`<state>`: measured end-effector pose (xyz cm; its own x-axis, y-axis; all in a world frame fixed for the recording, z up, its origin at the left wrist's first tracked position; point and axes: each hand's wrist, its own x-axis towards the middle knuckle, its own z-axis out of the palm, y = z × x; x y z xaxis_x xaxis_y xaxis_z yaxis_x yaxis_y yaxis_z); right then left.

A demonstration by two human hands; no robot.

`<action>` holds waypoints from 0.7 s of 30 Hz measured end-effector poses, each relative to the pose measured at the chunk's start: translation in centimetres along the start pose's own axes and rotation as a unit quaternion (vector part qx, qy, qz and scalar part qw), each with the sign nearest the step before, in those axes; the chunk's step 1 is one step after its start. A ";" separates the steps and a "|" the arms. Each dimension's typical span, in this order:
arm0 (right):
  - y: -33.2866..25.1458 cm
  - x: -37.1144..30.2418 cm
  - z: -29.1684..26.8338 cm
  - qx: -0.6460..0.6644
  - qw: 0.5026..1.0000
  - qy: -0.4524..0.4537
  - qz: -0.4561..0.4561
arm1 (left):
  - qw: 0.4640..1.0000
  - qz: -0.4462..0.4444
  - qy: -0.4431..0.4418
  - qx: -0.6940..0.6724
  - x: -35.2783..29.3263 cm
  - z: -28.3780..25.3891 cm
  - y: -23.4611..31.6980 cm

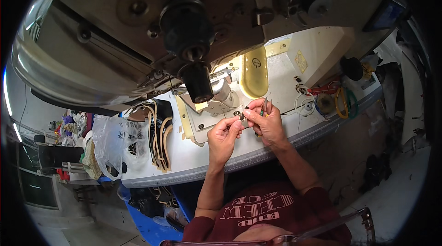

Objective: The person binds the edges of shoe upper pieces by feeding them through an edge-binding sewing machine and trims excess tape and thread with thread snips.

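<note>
Both hands meet above the front of the white sewing machine table (189, 154). My left hand (222, 141) pinches a small dark metal part (242, 116) between thumb and fingers; its exact kind is too small to tell. My right hand (270, 126) is closed at the other side of that part, thumb and forefinger touching it. A slim tool with a green section (262, 113) and a metal tip sticks up from between the right fingers. Just beyond the hands stands the machine's metal sewing bed (223, 98).
The large sewing machine head (110, 39) overhangs the far side. A yellow padded piece (253, 73) lies beyond my hands. Curved strips (159, 140) and a clear plastic bag (110, 142) are at left. Cords and rings (340, 102) lie at right. A blue container (147, 220) stands below the table edge.
</note>
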<state>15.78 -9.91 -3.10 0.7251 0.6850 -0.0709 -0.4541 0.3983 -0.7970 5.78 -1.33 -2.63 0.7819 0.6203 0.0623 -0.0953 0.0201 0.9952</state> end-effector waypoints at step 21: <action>0.1 -0.8 0.1 -0.303 0.940 -0.060 -0.143 | 0.988 0.038 -0.018 -0.147 0.4 -0.3 -0.4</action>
<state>15.03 -10.36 -3.07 0.6929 0.6810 0.2369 0.1542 0.1810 -0.9713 5.98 -0.86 -3.03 0.7866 0.6005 0.1433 -0.3247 0.2050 0.9233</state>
